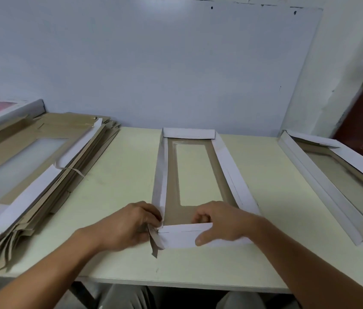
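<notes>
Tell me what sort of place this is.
Likely a box-making workshop: a stack of blanks at left, a half-folded lid gripped by left hand and right hand, a finished lid at right.

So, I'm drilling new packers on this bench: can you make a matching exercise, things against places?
1 stack of flat blanks
2 half-folded box
3 folded box
4 left hand

a right end of the table
b pinching the near corner flap
c left end of the table
d middle of the table

Pairs: 1-c, 2-d, 3-a, 4-b
</notes>
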Available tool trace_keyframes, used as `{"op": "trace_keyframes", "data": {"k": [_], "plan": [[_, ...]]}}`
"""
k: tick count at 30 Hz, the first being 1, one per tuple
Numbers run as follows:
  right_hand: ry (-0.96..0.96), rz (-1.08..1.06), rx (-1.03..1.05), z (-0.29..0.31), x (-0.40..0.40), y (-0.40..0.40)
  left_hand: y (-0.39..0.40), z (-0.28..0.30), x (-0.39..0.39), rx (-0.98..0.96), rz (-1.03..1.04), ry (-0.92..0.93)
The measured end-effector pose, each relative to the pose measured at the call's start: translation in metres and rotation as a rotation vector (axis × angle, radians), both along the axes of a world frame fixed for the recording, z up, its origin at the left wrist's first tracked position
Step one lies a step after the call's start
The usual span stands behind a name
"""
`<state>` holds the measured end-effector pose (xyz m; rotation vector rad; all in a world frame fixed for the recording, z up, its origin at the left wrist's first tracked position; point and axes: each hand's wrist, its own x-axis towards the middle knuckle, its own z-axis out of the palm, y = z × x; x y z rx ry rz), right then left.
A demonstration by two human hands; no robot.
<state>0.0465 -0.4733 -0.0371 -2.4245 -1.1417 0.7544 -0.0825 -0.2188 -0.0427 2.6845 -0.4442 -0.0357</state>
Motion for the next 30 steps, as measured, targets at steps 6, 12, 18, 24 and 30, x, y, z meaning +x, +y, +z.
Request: {"op": "trace_keyframes", "data": {"k": [6, 12, 18, 24, 30], "plan": [[-0.245, 0.011, -0.003, 0.006, -0.038, -0.017, 0.010, 0.004, 0.002, -0.126, -0.052, 0.119], [-0.706, 0.182, 0.115, -0.008, -0.082, -0.025, 0.016, -0.001, 0.003, -0.330, 0.065, 0.182], [-0.832, 0.158, 0.308, -0.039, -0.091, -0.041, 0.014, -0.003, 0.001, -0.464, 0.051, 0.223], [-0.859, 0.117, 0.484, -0.055, -0.098, -0.044, 0.016, -0.006, -0.001, -0.530, 0.075, 0.246], [-0.773, 0.186, 0.335, -0.029, -0.103, -0.050, -0.013, -0.018, 0.000, -0.042, 0.035, -0.148]]}}
